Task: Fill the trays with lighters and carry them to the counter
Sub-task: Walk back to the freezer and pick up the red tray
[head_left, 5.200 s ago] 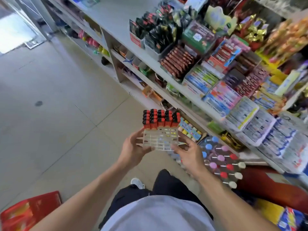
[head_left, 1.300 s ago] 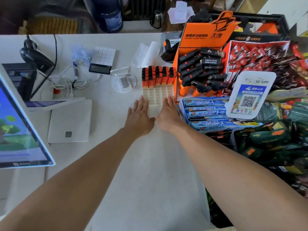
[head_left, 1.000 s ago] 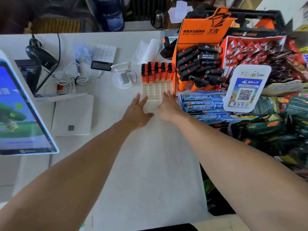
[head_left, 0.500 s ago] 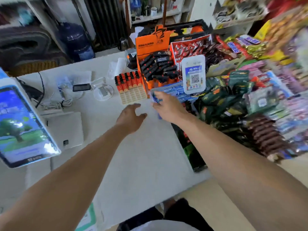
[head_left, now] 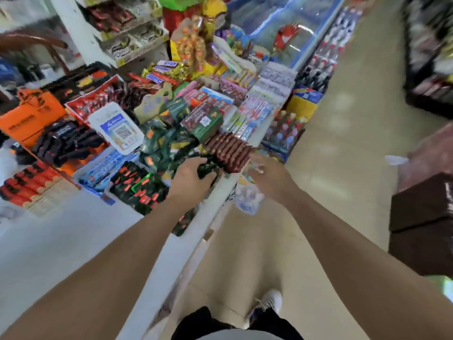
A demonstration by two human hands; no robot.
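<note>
Lighter tray point(head_left: 36, 190): on the white counter point(head_left: 73, 241), at its far left in view. The back rows hold red lighters point(head_left: 27, 180) with black caps; the front cells are bare. Just behind the tray stands an orange display box point(head_left: 31, 119) of black lighters.

Left hand point(head_left: 191, 180): well to the right of the tray, held over dark green packets point(head_left: 157, 143) at the counter's edge, fingers loosely spread, holding nothing; whether it touches them cannot be told.

Right hand point(head_left: 269, 175): further right of the tray, past the counter edge above the floor point(head_left: 343, 143), fingers relaxed, nothing held. View blurred.

QR payment sign point(head_left: 117, 128): upright among the goods, right of the orange box.
</note>
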